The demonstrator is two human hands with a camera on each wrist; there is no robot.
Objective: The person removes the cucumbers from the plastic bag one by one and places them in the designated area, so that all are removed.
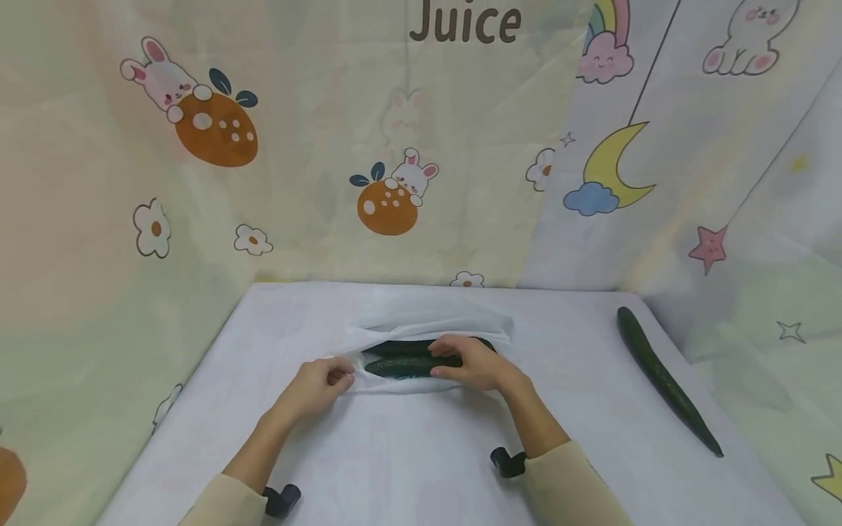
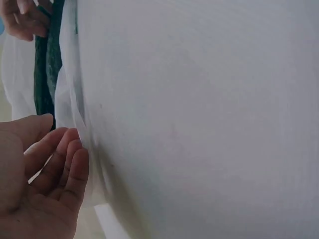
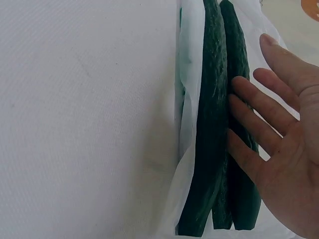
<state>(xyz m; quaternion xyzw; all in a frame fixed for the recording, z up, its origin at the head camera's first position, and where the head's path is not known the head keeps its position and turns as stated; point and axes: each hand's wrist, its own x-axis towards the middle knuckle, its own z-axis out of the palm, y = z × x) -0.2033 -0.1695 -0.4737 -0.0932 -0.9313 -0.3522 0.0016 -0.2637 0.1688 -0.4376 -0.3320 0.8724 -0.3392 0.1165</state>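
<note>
A thin white plastic bag (image 1: 427, 318) lies across the middle of the table with dark green cucumbers inside it. Through its opening I see a front cucumber (image 1: 401, 367) and a rear cucumber (image 1: 397, 348), side by side; the right wrist view hints at a third end. My left hand (image 1: 319, 383) pinches the bag's left edge between thumb and fingers. Over the right part of the cucumbers is my right hand (image 1: 476, 363). In the right wrist view its fingers (image 3: 256, 112) are extended, their tips touching the cucumbers, not wrapped round them.
Another cucumber (image 1: 664, 372) lies slantwise near the table's right edge, outside the bag. A white cloth covers the table (image 1: 408, 460). Behind it hangs a printed curtain (image 1: 316, 131) with rabbits, oranges and flowers. Each wrist carries a small black camera mount (image 1: 508, 463).
</note>
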